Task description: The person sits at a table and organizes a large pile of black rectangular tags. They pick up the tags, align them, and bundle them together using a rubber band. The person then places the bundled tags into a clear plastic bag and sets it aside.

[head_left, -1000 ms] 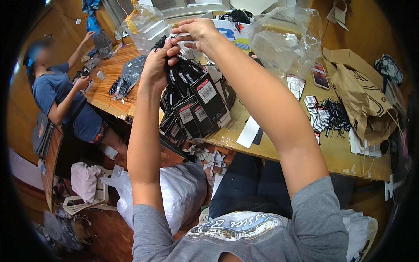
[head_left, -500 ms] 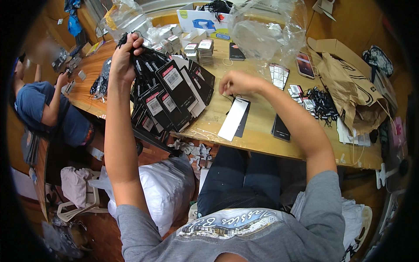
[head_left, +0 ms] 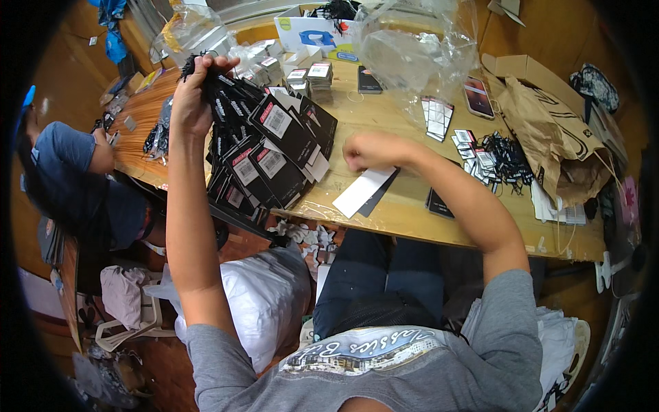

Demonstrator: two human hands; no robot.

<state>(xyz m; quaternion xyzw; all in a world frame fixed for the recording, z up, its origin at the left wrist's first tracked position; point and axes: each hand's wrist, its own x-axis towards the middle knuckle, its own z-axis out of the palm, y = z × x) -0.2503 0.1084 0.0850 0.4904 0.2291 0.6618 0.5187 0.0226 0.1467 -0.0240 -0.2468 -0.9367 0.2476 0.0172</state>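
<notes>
My left hand (head_left: 194, 96), raised at the left of the table, is closed around the gathered black strings of a thick bunch of hang tags (head_left: 283, 152). The tags fan out below it, mostly black with white label patches, plus some white slips. My right hand (head_left: 376, 150) is curled over the table just above a white tag (head_left: 364, 191) with a dark tag (head_left: 382, 197) partly under it. Its fingertips are turned under, so what they pinch is hidden. Beside my right forearm lies another black tag (head_left: 439, 204), partly covered by the arm.
Small label stacks (head_left: 319, 81) and a white box (head_left: 312, 36) stand at the back. A clear plastic bag (head_left: 419, 51), phone (head_left: 477, 96), stringed tags (head_left: 498, 159) and brown paper bag (head_left: 559, 141) fill the right side. A person (head_left: 86, 178) sits at far left.
My right hand has curled further closed, and the white and dark tags beneath it have swung to a flatter slant. The bunch has shifted slightly in my left hand. The person at left has leaned.
</notes>
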